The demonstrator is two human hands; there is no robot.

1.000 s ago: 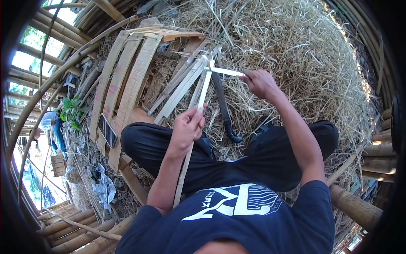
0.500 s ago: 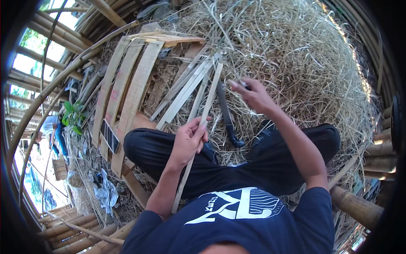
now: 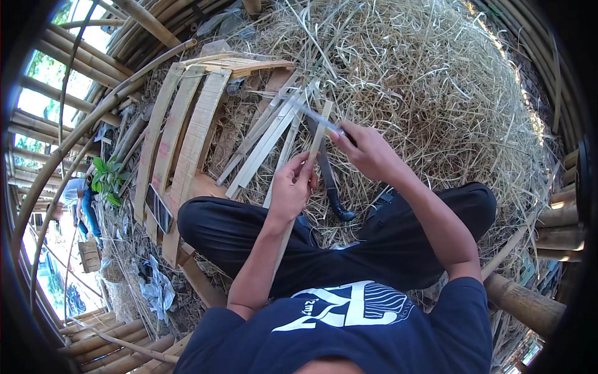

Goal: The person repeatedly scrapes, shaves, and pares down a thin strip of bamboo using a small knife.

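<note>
A long, narrow bamboo strip [image 3: 321, 128] slants up from my lap, and my left hand [image 3: 291, 192] is closed round its middle. My right hand [image 3: 369, 153] grips a knife [image 3: 313, 115]; its blurred blade lies across the upper part of the strip, pointing up and left. Its handle is mostly hidden in my fist. Beyond my left hand several pale split strips [image 3: 265, 146] lie fanned out on the shavings. Between my crossed legs rests a long dark tool with a curved black handle [image 3: 337, 202], partly covered by the strip and my hands.
Curly bamboo shavings [image 3: 430, 106] are heaped ahead and to the right. A slatted wooden pallet [image 3: 198, 137] stands at the left, with a phone [image 3: 159, 209] on it. Bamboo poles [image 3: 523, 303] frame the place. Another person [image 3: 80, 202] bends over outside at far left.
My right hand has come left and the knife blade now crosses the strip. My left hand has moved up and slightly right along with the strip.
</note>
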